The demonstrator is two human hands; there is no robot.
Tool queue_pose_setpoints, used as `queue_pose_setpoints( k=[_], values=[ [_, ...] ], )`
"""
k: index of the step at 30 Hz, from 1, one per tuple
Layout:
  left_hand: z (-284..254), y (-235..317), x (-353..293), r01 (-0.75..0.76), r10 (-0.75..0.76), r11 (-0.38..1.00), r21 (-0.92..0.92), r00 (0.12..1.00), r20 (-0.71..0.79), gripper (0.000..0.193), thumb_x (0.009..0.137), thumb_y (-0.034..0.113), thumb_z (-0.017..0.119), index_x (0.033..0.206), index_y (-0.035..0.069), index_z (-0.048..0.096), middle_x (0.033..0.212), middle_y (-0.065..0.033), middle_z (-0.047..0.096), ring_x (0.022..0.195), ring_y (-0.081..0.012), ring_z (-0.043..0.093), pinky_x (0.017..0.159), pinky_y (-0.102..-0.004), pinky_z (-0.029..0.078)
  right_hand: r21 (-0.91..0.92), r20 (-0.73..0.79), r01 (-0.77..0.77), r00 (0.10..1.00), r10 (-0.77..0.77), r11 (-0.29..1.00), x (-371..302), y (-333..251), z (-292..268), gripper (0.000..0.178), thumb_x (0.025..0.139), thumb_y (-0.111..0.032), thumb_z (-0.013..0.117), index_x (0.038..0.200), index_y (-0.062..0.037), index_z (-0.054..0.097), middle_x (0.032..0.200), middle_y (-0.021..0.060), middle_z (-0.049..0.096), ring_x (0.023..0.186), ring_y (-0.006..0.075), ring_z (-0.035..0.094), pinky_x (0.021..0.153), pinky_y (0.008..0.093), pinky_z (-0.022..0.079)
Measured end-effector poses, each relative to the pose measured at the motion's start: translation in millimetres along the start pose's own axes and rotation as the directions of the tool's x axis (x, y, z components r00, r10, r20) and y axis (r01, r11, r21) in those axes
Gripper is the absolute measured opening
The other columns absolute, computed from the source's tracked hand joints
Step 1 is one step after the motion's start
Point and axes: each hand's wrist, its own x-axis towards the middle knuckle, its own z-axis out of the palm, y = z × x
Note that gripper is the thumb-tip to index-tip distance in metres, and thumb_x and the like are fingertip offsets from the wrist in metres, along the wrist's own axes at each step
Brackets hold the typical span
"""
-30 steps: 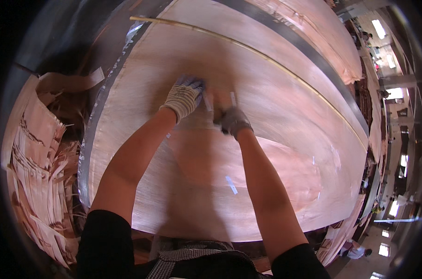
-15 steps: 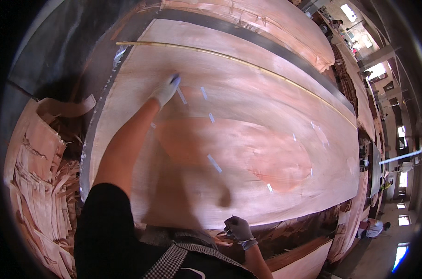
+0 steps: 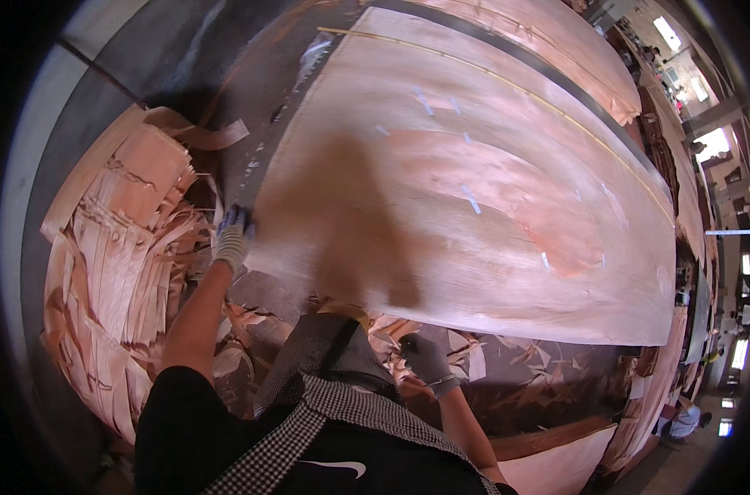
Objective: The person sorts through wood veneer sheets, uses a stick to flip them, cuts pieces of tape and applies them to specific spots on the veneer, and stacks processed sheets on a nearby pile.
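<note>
A large pale veneer sheet (image 3: 490, 293) spreads before me, with a reddish oval patch (image 3: 515, 181) in its middle. Several short strips of pale tape (image 3: 471, 200) lie on and around the patch. My left hand (image 3: 231, 239), in a whitish glove with bluish fingertips, is at the sheet's near left corner, fingers stretched out; I see nothing held in it. Just off the near edge, my right hand (image 3: 426, 360), in a grey glove, is low and curled. Whatever its fingers hold, if anything, is hidden. My shadow falls across the sheet's left part.
A thin bamboo pole (image 3: 474, 73) lies along the sheet's far side. Piled veneer strips (image 3: 119, 247) stand at the left. Veneer scraps (image 3: 532, 363) litter the dark area below the near edge. Another veneer stack (image 3: 556, 49) is beyond; a person (image 3: 684, 419) is far right.
My left hand has come back from the taped area near the sheet's far left to its near left corner. The view has shifted, showing more of the left pile. My right hand stays low, curled.
</note>
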Motion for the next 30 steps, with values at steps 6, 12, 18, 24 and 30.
queue_pose_setpoints(
  k=[6, 12, 18, 24, 30],
  values=[
    [-15, 12, -9, -0.046, 0.058, 0.99, 0.136, 0.995, -0.082, 0.051, 0.085, 0.03, 0.044, 0.126, 0.001, 0.042, 0.134, -0.0227, 0.036, 0.119, -0.0393, 0.038, 0.102, -0.0507, 0.027, 0.092, 0.106, 0.085, 0.99, -0.095, 0.992, 27, -70, 63, 0.017, 0.083, -0.021, 0.055, 0.093, -0.0085, 0.061, 0.074, 0.0134, 0.064, 0.069, 0.0282, 0.064, 0.062, 0.0387, 0.049],
    [-53, 27, -5, -0.094, 0.076, 0.989, 0.111, 0.985, 0.152, 0.044, 0.083, 0.029, 0.046, 0.12, 0.005, 0.048, 0.127, -0.0186, 0.046, 0.114, -0.0331, 0.046, 0.093, -0.046, 0.037, 0.161, 0.112, 0.022, 0.993, -0.04, 0.987, 132, -138, 118, 0.024, 0.087, -0.023, 0.051, 0.091, -0.0011, 0.059, 0.068, 0.011, 0.064, 0.055, 0.0187, 0.063, 0.052, 0.0329, 0.048],
    [-81, -63, 24, -0.04, 0.376, 0.781, -0.623, 0.826, 0.419, 0.044, 0.081, 0.029, 0.052, 0.119, 0.006, 0.049, 0.124, -0.0161, 0.049, 0.113, -0.0338, 0.047, 0.094, -0.0449, 0.037, 0.377, -0.049, -0.314, 0.933, 0.357, 0.871, 255, -229, 142, 0.02, 0.086, -0.021, 0.051, 0.08, -0.0038, 0.059, 0.061, 0.0071, 0.06, 0.047, 0.0153, 0.057, 0.038, 0.0275, 0.041],
    [-95, -210, 24, -0.016, 0.117, 0.924, -0.383, 0.963, 0.244, 0.044, 0.08, 0.029, 0.052, 0.12, 0.009, 0.052, 0.124, -0.0164, 0.049, 0.122, -0.0355, 0.037, 0.102, -0.0447, 0.028, 0.153, -0.191, -0.422, 0.875, 0.445, 0.894, 279, -231, 165, 0.036, 0.087, -0.037, 0.051, 0.074, -0.0041, 0.06, 0.058, 0.0129, 0.06, 0.049, 0.0244, 0.059, 0.048, 0.0374, 0.047],
    [-115, -166, 126, -0.373, 0.533, 0.815, -0.444, 0.783, 0.321, 0.04, 0.08, 0.027, 0.052, 0.115, 0.008, 0.054, 0.119, -0.0177, 0.052, 0.11, -0.0338, 0.048, 0.096, -0.0398, 0.037, -0.231, -0.413, -0.402, 0.865, 0.285, 0.886, 275, -241, 169, 0.037, 0.088, -0.042, 0.044, 0.088, -0.0096, 0.062, 0.072, 0.0224, 0.061, 0.069, 0.0404, 0.059, 0.063, 0.0496, 0.047]
  ],
)
